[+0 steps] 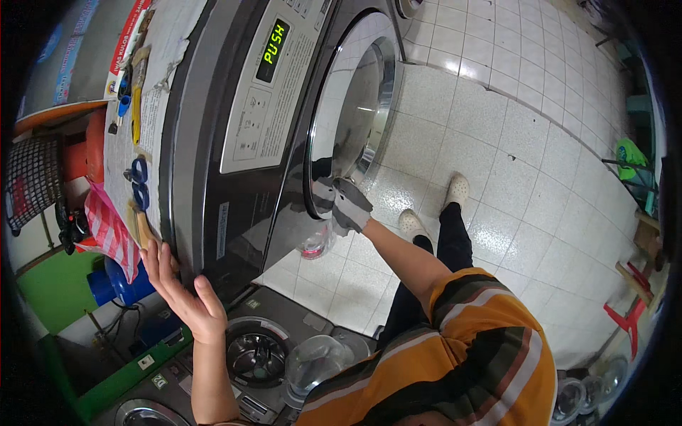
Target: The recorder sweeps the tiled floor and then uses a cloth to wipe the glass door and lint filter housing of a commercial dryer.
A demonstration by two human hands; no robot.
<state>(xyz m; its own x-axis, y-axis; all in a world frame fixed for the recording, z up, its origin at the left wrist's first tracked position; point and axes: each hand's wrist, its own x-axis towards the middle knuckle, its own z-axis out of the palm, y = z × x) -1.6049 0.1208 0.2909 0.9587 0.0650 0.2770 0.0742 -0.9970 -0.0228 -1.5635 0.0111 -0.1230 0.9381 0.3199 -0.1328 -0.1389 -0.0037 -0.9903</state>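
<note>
A dark grey front-loading laundry machine stands on my left, with a lit green display on its control panel. Its round glass door has a wide chrome rim. My right hand is at the lower edge of that rim, covered by a grey patterned cloth or glove; its fingers are hidden. My left hand is bare, palm flat and thumb apart, beside the machine's top edge. Its fingertips are near a wooden-handled tool. Blue-handled scissors lie farther along the top.
A yellow-handled brush rests on the machine top. Beyond hang a red-and-white striped plastic bag and a black mesh basket. Another machine with a round door is below my left arm, near a clear plastic bowl-shaped part. Pale tiles cover the floor.
</note>
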